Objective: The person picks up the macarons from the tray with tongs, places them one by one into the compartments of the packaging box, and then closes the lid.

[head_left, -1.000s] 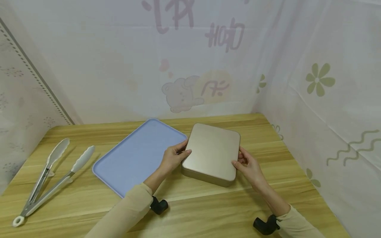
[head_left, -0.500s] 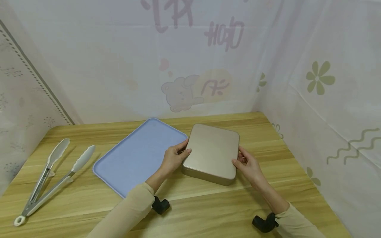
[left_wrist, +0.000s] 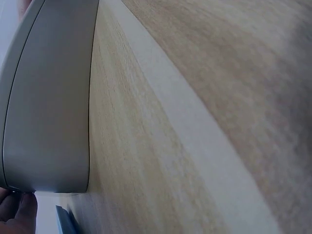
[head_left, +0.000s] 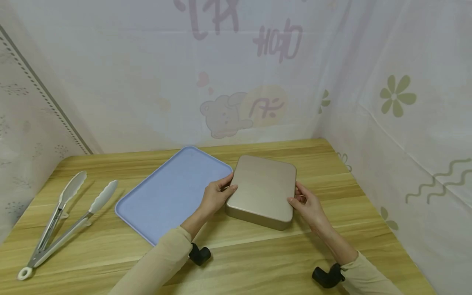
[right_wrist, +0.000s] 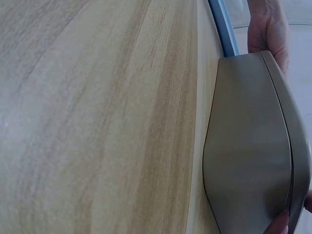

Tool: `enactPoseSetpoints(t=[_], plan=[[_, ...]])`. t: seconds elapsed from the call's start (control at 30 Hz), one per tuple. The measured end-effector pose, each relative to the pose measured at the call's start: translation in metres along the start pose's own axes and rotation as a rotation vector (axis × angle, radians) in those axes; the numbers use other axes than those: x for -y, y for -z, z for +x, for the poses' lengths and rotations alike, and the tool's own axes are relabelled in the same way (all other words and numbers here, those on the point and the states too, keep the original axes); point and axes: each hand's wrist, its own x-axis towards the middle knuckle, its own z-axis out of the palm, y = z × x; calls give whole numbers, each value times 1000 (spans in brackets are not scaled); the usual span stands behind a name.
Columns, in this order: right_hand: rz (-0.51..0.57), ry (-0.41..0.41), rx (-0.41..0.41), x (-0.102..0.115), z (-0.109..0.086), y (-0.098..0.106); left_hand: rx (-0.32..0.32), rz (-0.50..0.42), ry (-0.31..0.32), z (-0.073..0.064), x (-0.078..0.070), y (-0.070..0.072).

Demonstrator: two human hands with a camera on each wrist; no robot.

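Note:
A flat, champagne-gold metal tin [head_left: 262,189] with rounded corners sits on the wooden table, its lid on. Along its side a thin seam runs beneath the lid, seen in both wrist views. My left hand [head_left: 214,197] grips the tin's left edge, thumb on top and fingers against the side. On the opposite edge, my right hand [head_left: 310,208] holds it likewise, thumb at the top rim. The right wrist view shows the tin's side wall [right_wrist: 246,131] low against the table, with a right fingertip [right_wrist: 278,224] at the seam.
A blue rectangular tray [head_left: 173,192] lies left of the tin, its right corner close to it and partly behind my left forearm. Spread tongs [head_left: 60,229] with pale scalloped heads lie at the far left. Patterned cloth [head_left: 155,73] surrounds the table's back and sides.
The tin's far edge shows slightly lower and its right edge slightly further left than a second ago. Both hands keep their grip in nearly the same place.

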Motion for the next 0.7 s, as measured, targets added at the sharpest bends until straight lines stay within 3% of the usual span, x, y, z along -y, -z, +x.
enactPoseSetpoints(t=[0.7], plan=[[18,-10,1,-2,0,-1,7,34,-19,-1,-3,1]])
